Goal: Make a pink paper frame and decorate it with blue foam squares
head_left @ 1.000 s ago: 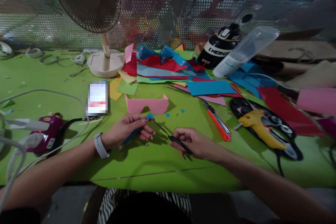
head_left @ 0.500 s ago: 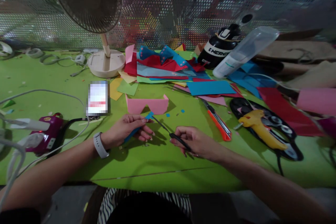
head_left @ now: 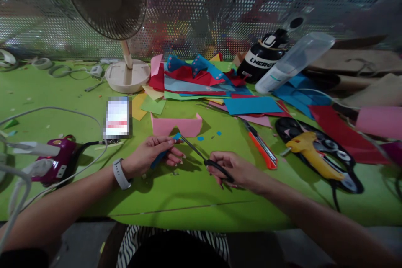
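Where lettering shows on the black bottle (head_left: 259, 60): white band reads "ENERG", its end turned from view; smaller mark below illegible. Position: beyond the right hand (head_left: 228, 170).
Clear bottle (head_left: 290, 69): translucent, tapering; green print too small to read; contents cannot be told. Position: beside the black bottle.
Phone (head_left: 117, 115): screen pixelated, unreadable; beyond the left hand (head_left: 153, 153).
Left hand's grip: thumb and forefinger pinch a blue paper strip (head_left: 158, 159), other fingers loosely curled.
Right hand's grip: closed around black handles of scissors (head_left: 206, 162); blade tips at the strip's far end, contact not confirmable.
Pink cutout (head_left: 176, 122): smooth sheet, glasses-shaped, notched, ends folded; just beyond the left hand.
Blue squares (head_left: 200, 138): small, flat; beyond the gap between hands.
Cutter (head_left: 261, 150): orange and black; beyond and right of the right hand.
Black tray (head_left: 283, 125): curved outline, round wells; bears a yellow glue gun (head_left: 309, 150); right of the cutter.
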### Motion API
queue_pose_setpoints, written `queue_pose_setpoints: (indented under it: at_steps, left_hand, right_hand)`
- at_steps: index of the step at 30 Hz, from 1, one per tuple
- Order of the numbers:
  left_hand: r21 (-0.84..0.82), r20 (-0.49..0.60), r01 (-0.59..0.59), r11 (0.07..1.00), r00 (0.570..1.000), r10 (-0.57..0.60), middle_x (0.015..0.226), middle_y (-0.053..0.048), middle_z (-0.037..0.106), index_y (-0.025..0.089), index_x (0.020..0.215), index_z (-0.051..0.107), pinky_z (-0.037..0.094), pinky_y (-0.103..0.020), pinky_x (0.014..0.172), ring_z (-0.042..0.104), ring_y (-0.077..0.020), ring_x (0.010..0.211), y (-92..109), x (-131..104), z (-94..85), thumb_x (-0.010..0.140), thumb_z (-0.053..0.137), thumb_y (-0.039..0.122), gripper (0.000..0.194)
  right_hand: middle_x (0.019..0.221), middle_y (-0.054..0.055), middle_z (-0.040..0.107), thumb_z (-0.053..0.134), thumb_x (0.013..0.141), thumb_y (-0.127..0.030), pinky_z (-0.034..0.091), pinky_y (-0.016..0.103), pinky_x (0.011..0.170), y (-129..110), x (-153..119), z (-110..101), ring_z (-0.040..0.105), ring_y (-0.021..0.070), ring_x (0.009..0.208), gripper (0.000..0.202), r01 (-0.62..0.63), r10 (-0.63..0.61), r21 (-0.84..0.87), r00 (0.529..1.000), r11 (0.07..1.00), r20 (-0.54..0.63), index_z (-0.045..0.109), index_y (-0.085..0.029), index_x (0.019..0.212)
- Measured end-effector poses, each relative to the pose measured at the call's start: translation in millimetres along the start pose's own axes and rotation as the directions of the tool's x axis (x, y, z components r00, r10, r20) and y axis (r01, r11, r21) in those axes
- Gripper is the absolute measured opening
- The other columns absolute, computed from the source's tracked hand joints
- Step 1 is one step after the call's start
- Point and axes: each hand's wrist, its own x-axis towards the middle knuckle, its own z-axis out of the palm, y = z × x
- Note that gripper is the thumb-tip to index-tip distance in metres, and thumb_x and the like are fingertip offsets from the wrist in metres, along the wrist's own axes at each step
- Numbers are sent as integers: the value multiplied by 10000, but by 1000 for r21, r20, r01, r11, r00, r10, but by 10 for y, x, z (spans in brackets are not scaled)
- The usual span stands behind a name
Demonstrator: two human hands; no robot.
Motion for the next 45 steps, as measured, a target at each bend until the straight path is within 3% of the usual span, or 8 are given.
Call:
queue_pose_setpoints:
  at_steps: [7, 15, 26, 33, 45]
  left_hand:
    - [49, 33, 1, 999, 999, -3, 807, -90, 750, 113, 857, 662, 551, -228, 630, 692, -117, 619, -3, -4, 23, 845, 678, 323, 211]
    - [53, 63, -13, 999, 998, 10, 831, -95, 751, 109, 833, 657, 555, -228, 632, 697, -119, 633, -28, -8, 28, 863, 660, 317, 210]
    - [1, 55, 3, 1000, 998, -3, 803, -107, 746, 96, 865, 654, 558, -227, 622, 698, -126, 630, -38, -5, 11, 862, 663, 295, 199]
    - [-30, 47, 34, 999, 998, -33, 801, -107, 745, 82, 924, 663, 563, -227, 617, 704, -135, 629, -5, -19, 10, 849, 674, 278, 211]
    - [-28, 32, -9, 1000, 999, 10, 800, -101, 747, 86, 860, 665, 555, -211, 607, 702, -130, 632, -16, -6, 7, 826, 699, 295, 214]
  right_hand:
    - [521, -73, 491, 779, 578, -624, 349, 194, 412, -19, -5, 60, 476, 71, 454, 537, 23, -23, 3, 1000, 1000, -11, 458, -204, 672]
    - [541, -64, 512, 776, 594, -623, 398, 208, 462, 42, 6, 52, 497, 80, 485, 529, 38, -38, -3, 999, 999, -10, 469, -200, 683]
    - [530, -70, 508, 779, 621, -592, 380, 199, 433, 104, 41, 49, 477, 73, 460, 501, 60, -60, 3, 998, 998, -25, 477, -199, 692]
    - [467, -86, 479, 775, 611, -606, 289, 186, 368, 58, 34, 22, 397, 48, 382, 514, 61, -60, 7, 996, 998, -59, 469, -198, 671]
    - [484, -60, 567, 739, 650, -616, 215, 160, 310, 80, 49, -27, 324, 17, 307, 504, -9, 10, 41, 1000, 999, -26, 484, -190, 736]
